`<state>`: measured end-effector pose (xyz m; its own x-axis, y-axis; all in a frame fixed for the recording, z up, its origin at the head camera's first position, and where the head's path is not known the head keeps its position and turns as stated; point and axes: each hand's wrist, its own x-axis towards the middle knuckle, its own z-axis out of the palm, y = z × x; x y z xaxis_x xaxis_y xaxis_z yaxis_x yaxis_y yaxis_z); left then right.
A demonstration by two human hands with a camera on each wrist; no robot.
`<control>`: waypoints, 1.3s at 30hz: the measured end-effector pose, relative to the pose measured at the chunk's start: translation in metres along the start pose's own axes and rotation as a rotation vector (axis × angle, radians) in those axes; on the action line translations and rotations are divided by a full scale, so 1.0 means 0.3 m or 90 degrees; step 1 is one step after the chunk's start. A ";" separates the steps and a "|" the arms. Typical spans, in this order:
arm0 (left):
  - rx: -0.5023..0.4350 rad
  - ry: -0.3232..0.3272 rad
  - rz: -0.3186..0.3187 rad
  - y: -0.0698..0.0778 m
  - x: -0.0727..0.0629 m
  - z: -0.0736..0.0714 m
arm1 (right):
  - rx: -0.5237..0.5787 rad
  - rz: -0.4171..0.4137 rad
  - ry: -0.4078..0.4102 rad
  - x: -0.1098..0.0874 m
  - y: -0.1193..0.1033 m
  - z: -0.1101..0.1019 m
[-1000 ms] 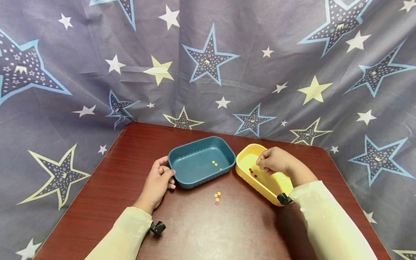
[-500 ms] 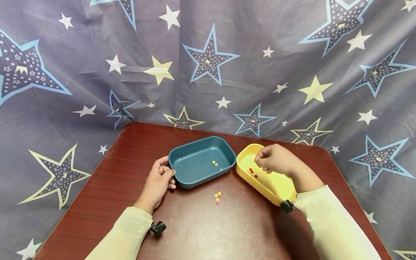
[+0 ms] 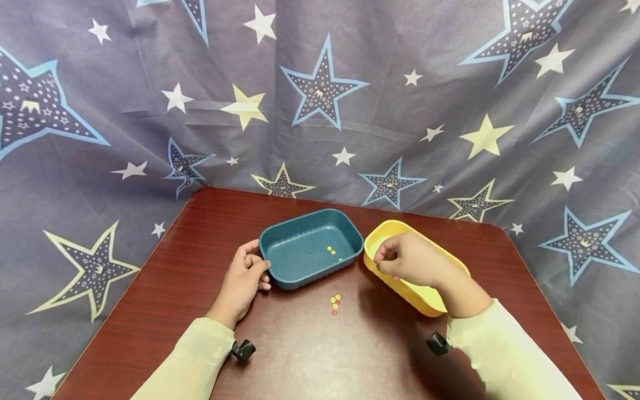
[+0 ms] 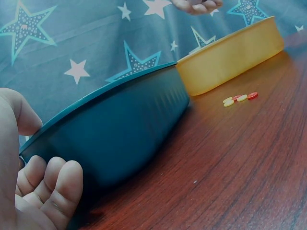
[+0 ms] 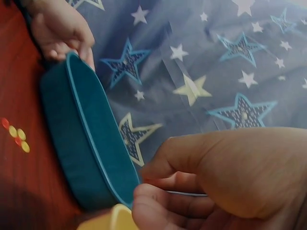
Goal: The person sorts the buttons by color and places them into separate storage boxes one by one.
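"Discs (image 3: 335, 306), loose: where?"

"On table (image 3: 300, 344), near side of blue tub (image 3: 295, 255) and yellow tub (image 3: 407, 294); short string, long axis toward wearer. Down-left of right hand (image 3: 410, 258), which looks slightly nearer than left."

"Fingers?"

"Right: curled, nearly closed, above yellow tub; cannot tell if anything's in them. Left hand (image 3: 245, 278): pinches blue tub's rim."

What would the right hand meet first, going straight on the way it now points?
Likely the right end of the blue box; the right hand seems above the rim of the yellow box, though height is hard to judge.
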<state>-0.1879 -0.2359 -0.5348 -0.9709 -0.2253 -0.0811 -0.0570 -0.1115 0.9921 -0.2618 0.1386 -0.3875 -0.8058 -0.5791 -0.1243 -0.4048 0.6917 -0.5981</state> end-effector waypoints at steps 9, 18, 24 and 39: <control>-0.003 0.000 0.001 0.001 0.001 -0.004 | 0.026 -0.007 -0.016 -0.013 -0.057 0.100; 0.000 0.000 0.001 0.004 -0.002 -0.003 | 0.019 -0.041 -0.022 0.013 -0.045 0.213; -0.002 0.000 0.000 0.002 -0.003 -0.001 | -0.011 -0.061 -0.014 0.040 0.006 0.296; -0.004 0.000 -0.002 0.006 -0.004 0.001 | -0.047 -0.097 0.030 0.080 0.057 0.407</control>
<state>-0.1869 -0.2354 -0.5330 -0.9706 -0.2252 -0.0850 -0.0593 -0.1186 0.9912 -0.2354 0.0837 -0.4972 -0.7517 -0.6595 0.0015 -0.5528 0.6289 -0.5466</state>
